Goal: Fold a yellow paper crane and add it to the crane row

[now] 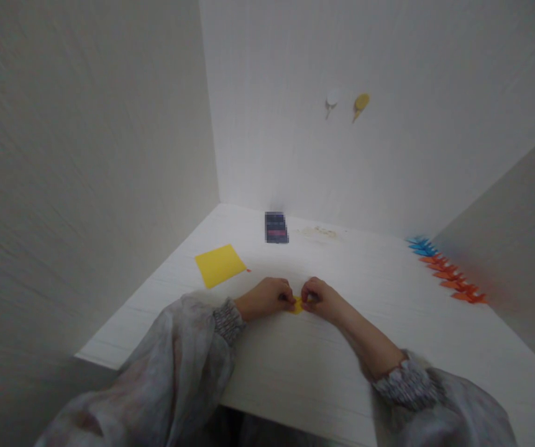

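head view, the only one: using the yellow sheet [220, 266] as the landmark. the small yellow piece [297, 305] is to the right of it and nearer the person, well apart from it, between the two hands and low over the table [290, 372]. left hand [269, 297] has thumb and fingers drawn narrow, pinching the piece's left side; right hand [323, 301] does the same on the right side. exact finger overlap and crease lines too small to tell, and can't tell if the piece touches the tabletop. step in hand reads as fine folding or shaping of that piece, my judgement from the two-sided pinch; can't tell how many folds are in. next move likely calls for keeping one pinch as an anchor while the other lines up an edge and presses it flat, light force, since thin paper would probably crease wrong or tear if both hands pull. rest of the layout: red scrap [248, 270] just beside the sheet's right corner, dark block [276, 228] beyond the sheet and to its right, detail blurred out. blue folded pieces [420, 246] and orange folded pieces [453, 277] sit in one row far right of the sheet, by the side wall. the sheet itself lies flat, neither hand on it.
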Demonstrator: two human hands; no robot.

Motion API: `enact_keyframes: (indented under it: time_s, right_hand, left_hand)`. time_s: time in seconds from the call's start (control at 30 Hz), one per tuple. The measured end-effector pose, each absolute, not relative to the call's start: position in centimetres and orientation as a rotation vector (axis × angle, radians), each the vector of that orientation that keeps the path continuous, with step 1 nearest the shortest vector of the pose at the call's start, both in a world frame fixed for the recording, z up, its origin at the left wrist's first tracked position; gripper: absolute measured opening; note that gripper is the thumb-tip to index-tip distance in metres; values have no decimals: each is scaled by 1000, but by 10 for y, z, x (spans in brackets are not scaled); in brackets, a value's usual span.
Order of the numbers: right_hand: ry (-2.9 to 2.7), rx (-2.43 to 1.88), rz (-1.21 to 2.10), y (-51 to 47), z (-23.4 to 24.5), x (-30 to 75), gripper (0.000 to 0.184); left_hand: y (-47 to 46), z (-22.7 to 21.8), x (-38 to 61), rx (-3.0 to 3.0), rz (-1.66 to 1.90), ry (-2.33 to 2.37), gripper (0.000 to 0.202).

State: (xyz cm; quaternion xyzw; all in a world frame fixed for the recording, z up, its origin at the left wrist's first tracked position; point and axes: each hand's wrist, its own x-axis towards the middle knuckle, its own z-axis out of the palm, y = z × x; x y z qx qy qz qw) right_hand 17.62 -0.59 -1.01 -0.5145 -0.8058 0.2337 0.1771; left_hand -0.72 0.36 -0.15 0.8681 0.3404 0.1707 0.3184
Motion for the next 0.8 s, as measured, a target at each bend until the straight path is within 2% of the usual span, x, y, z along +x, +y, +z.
enact_keyframes:
  time_s: [0.33,0.53,0.7,0.8]
  right_hand:
    - [-2255,-1414,712,-5,-10,179,12]
    - [-2269,-1358,675,-5,-14,182,12]
    - [-2248,-1324,600,-12,-15,183,1]
    - [-2215,-1389,501,-13,-20,179,10]
  left_hand:
    - [8,2,-15,2344,328,743,19]
    - [5,5,-17,2426,301,749,33]
    - [4,6,-17,2478,307,718,27]
    - [6,5,-17,2451,285,725,19]
